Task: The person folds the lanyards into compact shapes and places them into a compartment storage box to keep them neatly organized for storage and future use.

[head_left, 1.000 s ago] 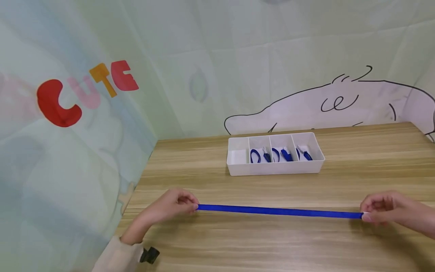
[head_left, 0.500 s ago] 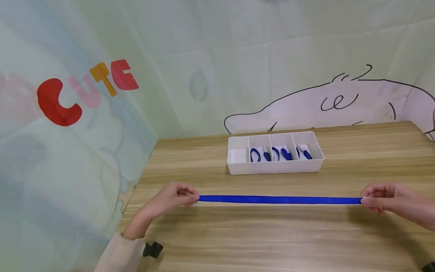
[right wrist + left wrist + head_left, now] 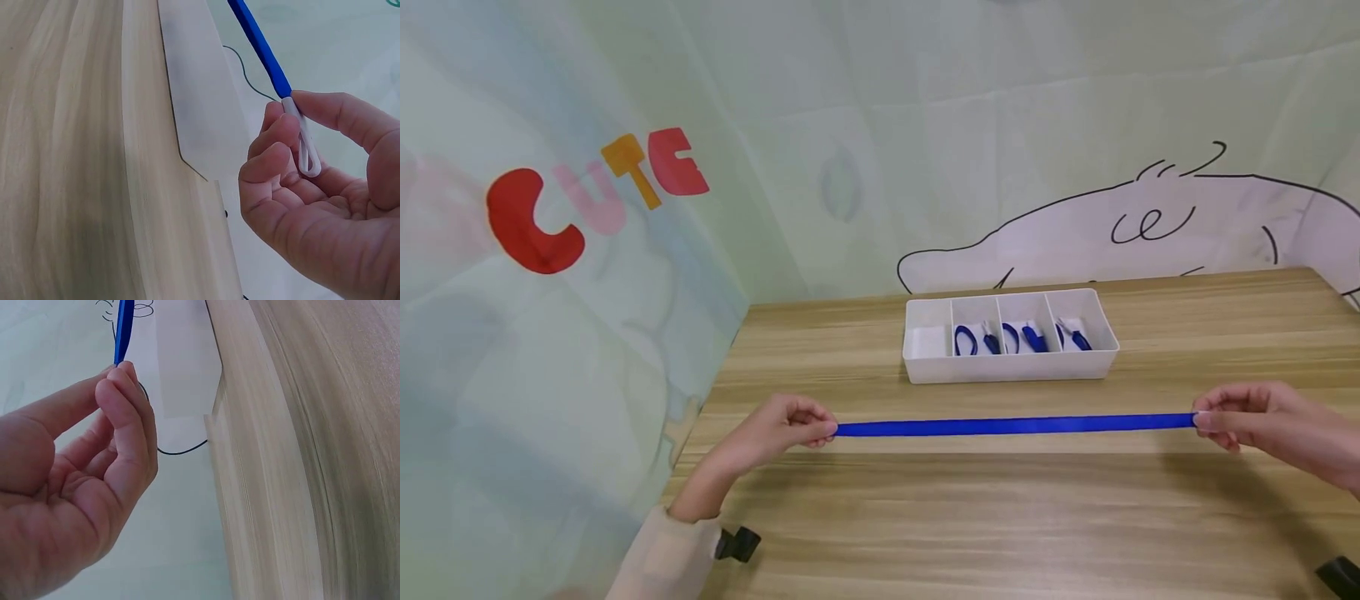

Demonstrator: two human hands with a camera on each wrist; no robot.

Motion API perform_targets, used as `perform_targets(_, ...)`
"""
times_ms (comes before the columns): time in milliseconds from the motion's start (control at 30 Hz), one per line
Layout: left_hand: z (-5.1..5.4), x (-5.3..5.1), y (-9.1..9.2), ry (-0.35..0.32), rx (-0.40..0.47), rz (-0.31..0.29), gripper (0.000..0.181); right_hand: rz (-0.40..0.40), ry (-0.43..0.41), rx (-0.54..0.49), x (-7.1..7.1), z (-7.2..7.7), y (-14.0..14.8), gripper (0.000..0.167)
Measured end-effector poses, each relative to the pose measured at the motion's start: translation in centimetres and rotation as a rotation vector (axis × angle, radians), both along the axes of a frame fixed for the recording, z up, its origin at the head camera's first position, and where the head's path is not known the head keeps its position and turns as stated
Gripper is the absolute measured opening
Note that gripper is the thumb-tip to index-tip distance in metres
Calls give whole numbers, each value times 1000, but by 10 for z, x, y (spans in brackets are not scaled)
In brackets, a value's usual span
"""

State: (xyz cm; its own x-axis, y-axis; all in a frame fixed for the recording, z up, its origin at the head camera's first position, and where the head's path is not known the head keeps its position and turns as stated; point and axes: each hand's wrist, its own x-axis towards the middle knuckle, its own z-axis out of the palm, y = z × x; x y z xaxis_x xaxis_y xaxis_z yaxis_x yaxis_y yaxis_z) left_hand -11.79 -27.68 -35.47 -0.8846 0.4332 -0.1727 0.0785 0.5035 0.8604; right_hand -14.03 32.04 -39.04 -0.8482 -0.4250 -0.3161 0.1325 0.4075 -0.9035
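A blue lanyard [image 3: 1015,427] is stretched nearly level above the table in the head view. My left hand [image 3: 782,427] pinches one end between thumb and fingers. At the other end, my right hand [image 3: 1262,421] pinches the strap where it meets a white plastic hook [image 3: 309,156], which lies against the curled fingers in the right wrist view. From the left wrist side, the strap [image 3: 124,331] runs upward out of the fingertips. Behind the lanyard, a white divided tray [image 3: 1007,368] holds similar blue lanyards [image 3: 1034,338] in several compartments; its leftmost compartment shows none.
The wood-grain table [image 3: 970,517] reaches back to a fabric wall with a line drawing [image 3: 1150,227]. On the left, another fabric wall with coloured letters [image 3: 535,221] borders the table edge. A black wrist device [image 3: 741,544] sits at the left sleeve.
Both hands have moved away from the body, toward the tray, and raised the stretched lanyard with them. The right hand rose somewhat more. The tray has stayed put.
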Motion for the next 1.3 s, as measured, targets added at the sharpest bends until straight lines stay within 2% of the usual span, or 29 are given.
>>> perform_targets(67,1,0,0,10,-1,-1,16,-1,3,-21,-2,0,0,19)
perform_targets(300,4,-1,1,6,-23,33,18,59,44,-252,-6,-2,3,25)
perform_targets(567,9,-2,4,1,-19,70,22,1,24,-199,-7,4,2,23)
perform_targets(733,12,-2,5,-9,-8,90,22,25,15,-269,-7,4,5,26)
perform_targets(1067,15,-4,8,-25,32,111,24,-25,30,-198,-5,8,1,18)
perform_targets(1300,20,-7,12,-34,56,125,28,-19,43,-210,-4,11,-1,17)
